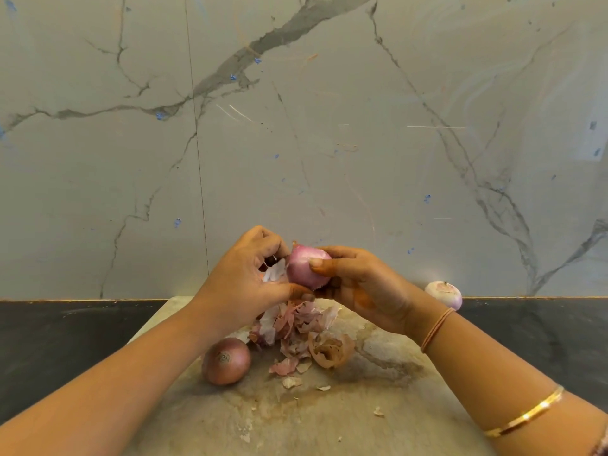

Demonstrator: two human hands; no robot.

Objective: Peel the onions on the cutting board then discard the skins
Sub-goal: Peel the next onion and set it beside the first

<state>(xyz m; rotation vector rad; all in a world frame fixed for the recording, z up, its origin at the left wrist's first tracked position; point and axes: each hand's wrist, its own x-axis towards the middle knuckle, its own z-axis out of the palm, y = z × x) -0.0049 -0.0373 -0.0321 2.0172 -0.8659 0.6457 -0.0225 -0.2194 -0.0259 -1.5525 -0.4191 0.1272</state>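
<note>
A pinkish-purple onion [306, 268] is held up above the cutting board [378, 409]. My right hand [365, 287] grips it from the right, thumb across its front. My left hand [246, 274] curls against its left side, pinching a pale strip of skin [274, 271] that hangs off the onion. An unpeeled brown onion [226, 361] lies on the board under my left wrist. A heap of loose skins [306, 334] sits on the board below the hands. A peeled pale onion [444, 293] rests off the board at the back right.
The worn, stained board lies on a dark countertop [65, 340]. A grey marble wall [296, 126] rises straight behind it. Small skin flakes [378, 412] are scattered on the near part of the board.
</note>
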